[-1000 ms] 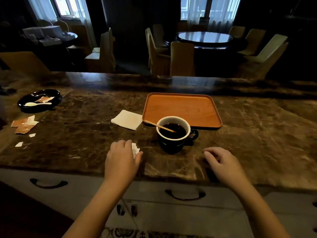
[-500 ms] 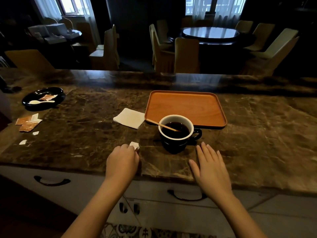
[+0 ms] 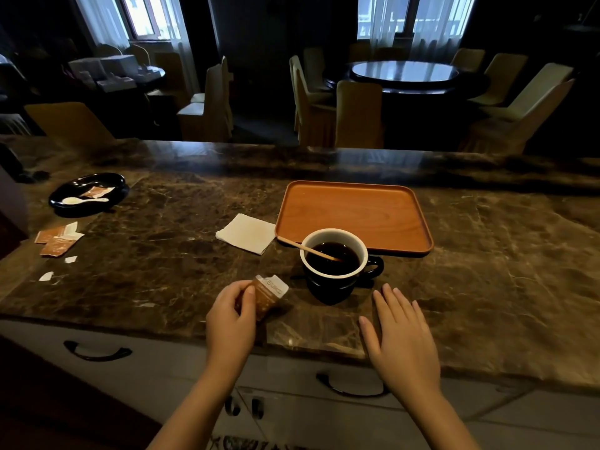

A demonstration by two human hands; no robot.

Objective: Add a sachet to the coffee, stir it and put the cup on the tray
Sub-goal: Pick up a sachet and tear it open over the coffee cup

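A dark cup (image 3: 334, 280) with a white inside holds black coffee and stands on the marble counter, just in front of the orange wooden tray (image 3: 354, 212). A thin wooden stirrer (image 3: 308, 248) leans in the cup, its end sticking out to the left. My left hand (image 3: 232, 316) pinches a brown and white sachet (image 3: 268, 295) and tilts it up off the counter, left of the cup. My right hand (image 3: 401, 339) lies flat on the counter with fingers spread, right of and below the cup, holding nothing.
A white napkin (image 3: 246, 233) lies left of the tray. A black dish (image 3: 87, 194) with a white spoon and a sachet sits far left, with loose sachets (image 3: 58, 238) and torn paper scraps (image 3: 47, 276) near it. Drawers with handles run below the counter edge.
My left hand has lifted the sachet up from under its palm, so its brown face shows. My right hand has slid left toward the cup and flattened.
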